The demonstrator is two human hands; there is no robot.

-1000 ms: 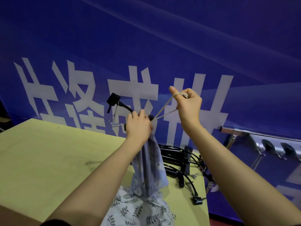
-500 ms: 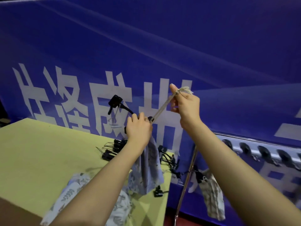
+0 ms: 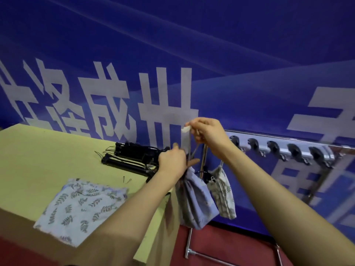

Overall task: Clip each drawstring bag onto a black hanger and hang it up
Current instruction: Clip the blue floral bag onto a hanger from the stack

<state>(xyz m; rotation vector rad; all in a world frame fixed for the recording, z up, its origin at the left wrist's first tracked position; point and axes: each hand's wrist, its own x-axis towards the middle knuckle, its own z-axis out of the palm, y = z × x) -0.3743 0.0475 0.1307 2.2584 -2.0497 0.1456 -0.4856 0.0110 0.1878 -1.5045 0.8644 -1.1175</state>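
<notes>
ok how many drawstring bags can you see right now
3: the blue bag hanging from the left hand, a leaf-print bag hung behind it, another flat on the table; more may lie beneath.

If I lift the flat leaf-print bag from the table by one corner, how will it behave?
The leaf-print bag is thin cloth lying flat, so it would probably droop and fold, not stay stiff. It looks empty, so likely light. The held bag under the left hand hangs limp in folds, which suggests the same.

The left hand [image 3: 172,162] hides the neck of the blue bag [image 3: 196,200] and any hanger there; motion blur softens the cord [image 3: 190,144].
</notes>
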